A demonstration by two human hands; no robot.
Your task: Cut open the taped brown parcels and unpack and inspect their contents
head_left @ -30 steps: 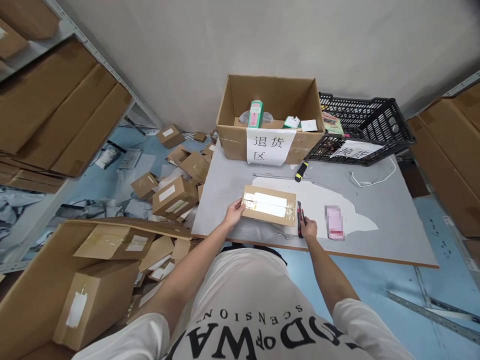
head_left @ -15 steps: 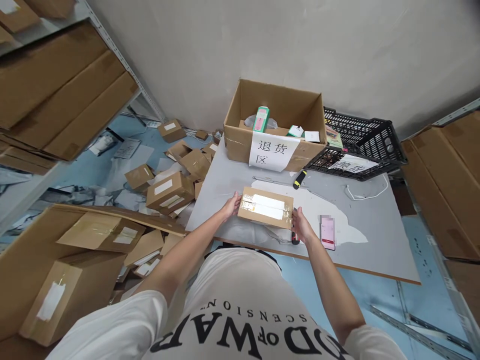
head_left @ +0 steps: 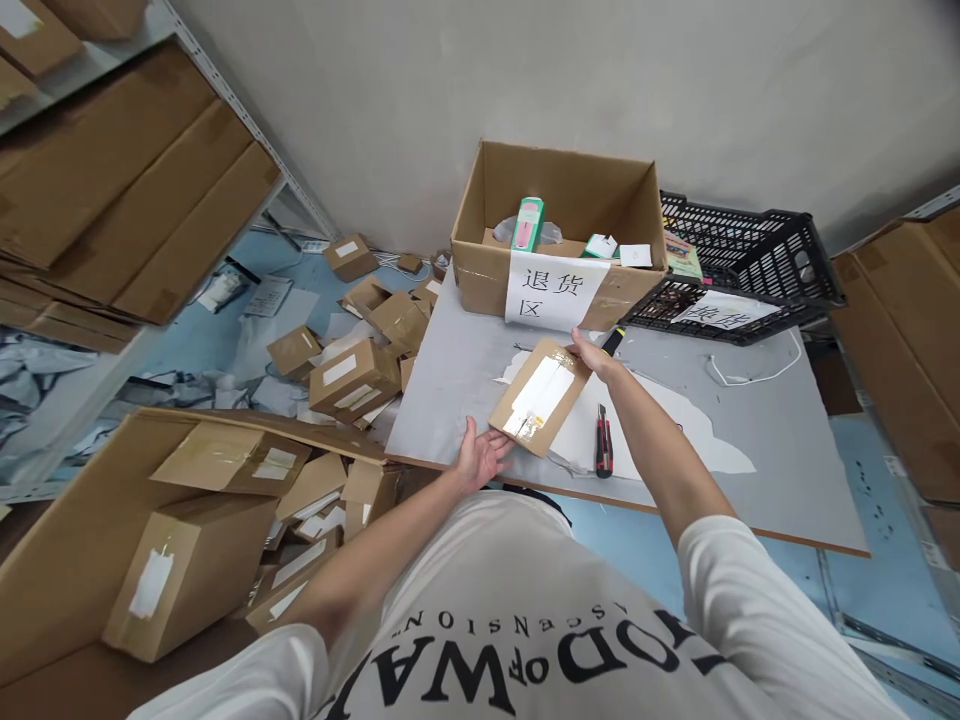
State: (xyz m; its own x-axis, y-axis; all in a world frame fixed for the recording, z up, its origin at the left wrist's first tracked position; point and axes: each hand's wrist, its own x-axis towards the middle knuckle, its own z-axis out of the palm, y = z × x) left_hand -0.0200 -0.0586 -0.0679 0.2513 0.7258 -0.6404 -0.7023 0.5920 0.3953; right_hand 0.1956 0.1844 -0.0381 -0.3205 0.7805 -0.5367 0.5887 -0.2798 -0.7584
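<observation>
A white paper sign (head_left: 553, 291) taped to the front of the open cardboard box (head_left: 487, 275) reads "退货区", while the sheet on the black crate (head_left: 814, 290) is too blurred to read, and the person's white shirt (head_left: 517, 650) shows, upside down, "SCENSION" above larger, partly cut-off letters.

White short-sleeve tee w/ black block lettering, bare forearms, no gloves.

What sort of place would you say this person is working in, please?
Most likely a warehouse returns or parcel-sorting area: both hands hold a taped parcel over a table, a labelled carton collects goods, and small boxes litter the floor by shelving.
</observation>
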